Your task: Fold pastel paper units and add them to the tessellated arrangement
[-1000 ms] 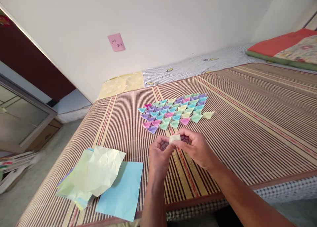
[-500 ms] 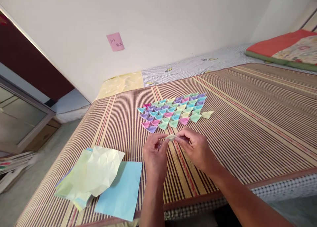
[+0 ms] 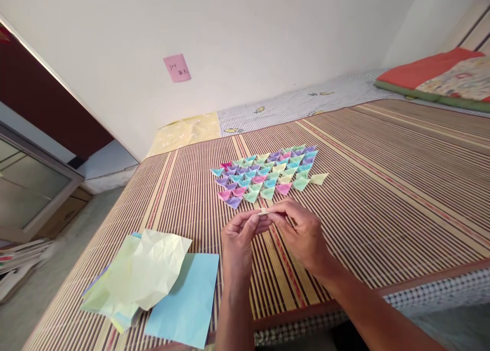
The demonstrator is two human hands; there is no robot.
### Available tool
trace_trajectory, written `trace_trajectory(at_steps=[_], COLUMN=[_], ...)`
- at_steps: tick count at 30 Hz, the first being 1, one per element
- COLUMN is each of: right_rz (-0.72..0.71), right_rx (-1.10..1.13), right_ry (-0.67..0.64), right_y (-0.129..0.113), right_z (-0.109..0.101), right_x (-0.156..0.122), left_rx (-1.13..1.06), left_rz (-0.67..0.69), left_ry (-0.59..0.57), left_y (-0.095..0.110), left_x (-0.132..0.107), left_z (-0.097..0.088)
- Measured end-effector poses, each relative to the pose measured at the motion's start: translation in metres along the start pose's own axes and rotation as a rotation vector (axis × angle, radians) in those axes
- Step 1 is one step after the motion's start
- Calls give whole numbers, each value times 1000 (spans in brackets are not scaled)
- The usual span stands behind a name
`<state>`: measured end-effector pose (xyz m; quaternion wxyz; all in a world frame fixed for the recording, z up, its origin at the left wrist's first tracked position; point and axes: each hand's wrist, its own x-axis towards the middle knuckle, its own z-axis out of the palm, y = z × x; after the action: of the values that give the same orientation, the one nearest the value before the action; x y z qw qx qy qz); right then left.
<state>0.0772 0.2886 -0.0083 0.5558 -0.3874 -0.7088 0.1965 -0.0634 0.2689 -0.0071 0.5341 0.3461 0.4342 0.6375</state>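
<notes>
With left hand and right hand, pinches a small folded paper from both ends, fingertips closed, seemingly to hold its folds tight. Holds it over the mat, just before the tiled paper triangles. Has spare sheets close at left.

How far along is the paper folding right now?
Done: many small coloured folded pieces lie in tight rows on the striped mat. In hand: the left hand and right hand pinch one pale folded piece between them. Left: a stack of paper sheets lies flat beside the left arm.
</notes>
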Motion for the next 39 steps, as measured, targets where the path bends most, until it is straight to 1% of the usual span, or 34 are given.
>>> trace_trajectory(at_steps=[5,11,15,19,23,26,29,32,34,36,39], right_rz=[80,131,79,23,48,73,65,52,51,55,82], right_rx=[106,119,76,41,49,49,32,7,4,13,53], right_ry=[-1,29,34,43,26,15,23,32,36,28,-18], right_y=[-6,-10,-9,-7,-5,-4,-2,0,0,0,-1], right_z=[4,5,7,8,6,4,3,5,5,5,3], right_x=[1,1,0,0,2,3,2,1,0,1,3], left_rx=[71,115,132,144,126,65,-12,-129,-165,-131,-39], left_rz=[78,124,158,181,152,110,64,-27,-58,-33,28], left_ry=[69,111,150,164,154,121,98,105,124,142,177], left_y=[0,1,0,-2,-2,-4,-6,-8,-7,-6,-5], left_x=[-1,-1,-3,-4,-3,-2,0,1,1,1,0], left_z=[-3,4,7,9,9,8,8,9,9,9,7])
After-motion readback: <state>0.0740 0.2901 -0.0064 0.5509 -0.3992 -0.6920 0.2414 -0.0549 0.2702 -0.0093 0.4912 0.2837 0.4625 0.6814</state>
